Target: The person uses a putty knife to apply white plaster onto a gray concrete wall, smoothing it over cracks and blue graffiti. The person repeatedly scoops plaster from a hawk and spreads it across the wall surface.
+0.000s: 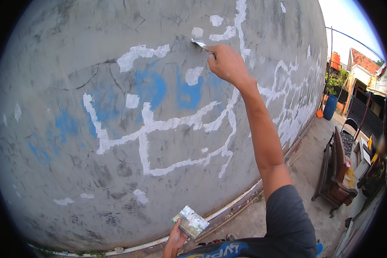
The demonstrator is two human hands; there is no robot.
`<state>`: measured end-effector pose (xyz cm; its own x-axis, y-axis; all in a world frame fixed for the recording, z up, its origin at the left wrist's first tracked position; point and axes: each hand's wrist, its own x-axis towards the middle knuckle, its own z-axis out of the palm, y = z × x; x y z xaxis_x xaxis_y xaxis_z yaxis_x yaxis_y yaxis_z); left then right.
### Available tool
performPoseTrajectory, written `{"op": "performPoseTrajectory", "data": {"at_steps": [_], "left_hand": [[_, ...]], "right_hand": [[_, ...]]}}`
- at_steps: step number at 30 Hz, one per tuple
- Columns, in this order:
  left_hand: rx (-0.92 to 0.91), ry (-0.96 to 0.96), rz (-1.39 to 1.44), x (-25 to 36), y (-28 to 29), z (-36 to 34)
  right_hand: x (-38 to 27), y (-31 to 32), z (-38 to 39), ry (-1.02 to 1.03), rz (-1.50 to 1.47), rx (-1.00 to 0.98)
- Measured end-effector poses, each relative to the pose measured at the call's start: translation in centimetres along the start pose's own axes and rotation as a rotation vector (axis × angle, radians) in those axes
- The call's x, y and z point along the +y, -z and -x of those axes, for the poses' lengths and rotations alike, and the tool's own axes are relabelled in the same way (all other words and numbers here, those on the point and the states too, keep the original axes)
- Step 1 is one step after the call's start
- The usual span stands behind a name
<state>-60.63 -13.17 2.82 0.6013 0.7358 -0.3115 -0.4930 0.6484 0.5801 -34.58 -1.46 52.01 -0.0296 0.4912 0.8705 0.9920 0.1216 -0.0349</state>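
My right hand [228,63], at the end of an outstretched arm, is closed round the handle of a putty knife [199,43]. The knife's blade reaches the grey wall [86,38], just under a small white patch of filler [197,32]. Low down near my body, my left hand [175,238] grips the edge of a small rectangular board [190,222] smeared with white filler. White filler lines [172,124] branch over the wall along its cracks, with several separate dabs beside them. Faded blue paint marks [189,90] show between them.
A pale pipe [241,194] runs along the wall's foot. On the right stand a dark wooden sofa [336,172], a black chair [351,124] and a blue barrel [330,107]. A dark gate [365,124] and a tiled-roof house [363,61] lie beyond the concrete lane.
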Motion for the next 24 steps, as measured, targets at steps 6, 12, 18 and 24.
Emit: {"op": "performPoseTrajectory", "data": {"at_steps": [6, 12, 18, 24], "left_hand": [[0.018, 0.022, -0.028, 0.2, -0.4, 1.0], [0.028, -0.008, -0.014, -0.3, -0.4, 0.7], [0.019, 0.008, 0.003, -0.6, -0.1, 0.4], [-0.013, 0.02, -0.002, -0.4, -1.3, 0.6]], "right_hand": [[1.0, 1.4, -0.7, -0.122, -0.064, 0.108], [-0.6, -6.2, 0.7, -0.172, 0.089, 0.187], [1.9, -0.5, 1.2, -0.017, -0.079, 0.018], [2.6, 3.5, -2.9, -0.019, -0.035, -0.024]]}}
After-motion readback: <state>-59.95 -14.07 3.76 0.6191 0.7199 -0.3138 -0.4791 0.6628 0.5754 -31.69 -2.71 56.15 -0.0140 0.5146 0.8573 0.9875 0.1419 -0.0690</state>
